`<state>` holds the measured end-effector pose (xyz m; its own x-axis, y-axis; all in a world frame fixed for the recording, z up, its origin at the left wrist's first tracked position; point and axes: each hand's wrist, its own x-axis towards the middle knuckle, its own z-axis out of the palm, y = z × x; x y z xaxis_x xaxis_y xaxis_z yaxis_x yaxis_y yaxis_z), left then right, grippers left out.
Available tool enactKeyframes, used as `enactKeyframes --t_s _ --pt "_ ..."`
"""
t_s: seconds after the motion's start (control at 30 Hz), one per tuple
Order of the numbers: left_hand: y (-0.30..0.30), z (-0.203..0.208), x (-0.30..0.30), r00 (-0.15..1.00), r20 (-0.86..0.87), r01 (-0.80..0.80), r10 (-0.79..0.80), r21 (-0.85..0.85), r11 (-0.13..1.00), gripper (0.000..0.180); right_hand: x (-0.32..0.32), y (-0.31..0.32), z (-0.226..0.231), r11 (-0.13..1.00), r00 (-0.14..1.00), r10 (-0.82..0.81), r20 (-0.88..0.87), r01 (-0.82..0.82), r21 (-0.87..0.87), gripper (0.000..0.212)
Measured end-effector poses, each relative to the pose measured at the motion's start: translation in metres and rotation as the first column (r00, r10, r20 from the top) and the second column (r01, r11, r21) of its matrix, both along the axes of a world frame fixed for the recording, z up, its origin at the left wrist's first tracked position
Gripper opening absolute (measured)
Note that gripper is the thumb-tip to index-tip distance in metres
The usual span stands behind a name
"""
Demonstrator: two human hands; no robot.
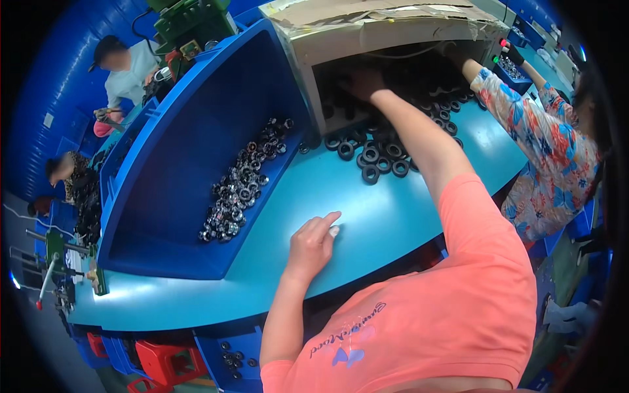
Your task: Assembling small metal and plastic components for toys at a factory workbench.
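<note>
My left hand (pixel 310 247) hovers at or just above the turquoise tabletop (pixel 288 203). Its index finger is stretched out, the thumb is apart from it, and a small white patch shows by the thumb tip; I see nothing held. My right hand (pixel 364 84) reaches into the shadowed opening of a pale box-like housing (pixel 400 33), and its fingers are lost in the dark. Black rings (pixel 370 154) spill in a heap from that opening onto the table, below my right forearm. Shiny metallic ring-shaped parts (pixel 242 187) lie piled in a large blue bin (pixel 170 190) on the left.
A co-worker in a floral sleeve (pixel 514 108) stands close on the right, one arm inside the housing too. Two other people sit beyond the bin at far left. Below the table edge are a blue crate (pixel 246 344) with black parts and a red stool (pixel 171 362).
</note>
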<state>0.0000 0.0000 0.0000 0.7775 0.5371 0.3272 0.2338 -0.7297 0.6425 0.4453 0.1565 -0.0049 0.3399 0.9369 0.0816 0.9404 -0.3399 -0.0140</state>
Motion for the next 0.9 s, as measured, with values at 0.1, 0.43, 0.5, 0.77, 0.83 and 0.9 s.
enactKeyframes --t_s 0.1,0.43,0.5,0.77,0.83,0.9 --pt "0.009 0.003 -0.002 1.000 -0.027 -0.011 0.006 -0.175 0.985 0.030 -0.064 0.013 -0.037 0.985 0.986 -0.101 -0.131 0.117 0.125 0.083" --pt "0.025 -0.022 0.022 0.993 0.118 0.006 0.030 -0.296 0.955 0.030 -0.012 0.035 -0.003 0.947 1.000 0.010 0.008 -0.012 0.321 0.085" --pt "0.026 -0.023 0.022 0.992 0.118 -0.009 0.046 -0.298 0.955 0.028 -0.040 0.015 0.013 0.986 0.999 -0.043 0.011 0.040 0.164 0.078" --pt "0.020 -0.023 0.025 0.981 0.179 -0.015 0.070 -0.296 0.955 0.029 -0.066 -0.072 0.026 0.962 0.990 0.107 0.091 -0.126 0.241 0.044" --pt "0.019 -0.024 0.025 0.981 0.180 -0.022 0.078 -0.298 0.954 0.029 -0.068 -0.081 0.023 0.943 0.992 0.121 0.036 -0.126 0.308 0.036" --pt "0.019 -0.024 0.023 0.979 0.176 -0.037 0.098 -0.318 0.947 0.029 -0.069 -0.085 0.026 0.968 0.994 0.082 -0.076 -0.061 0.242 0.030"
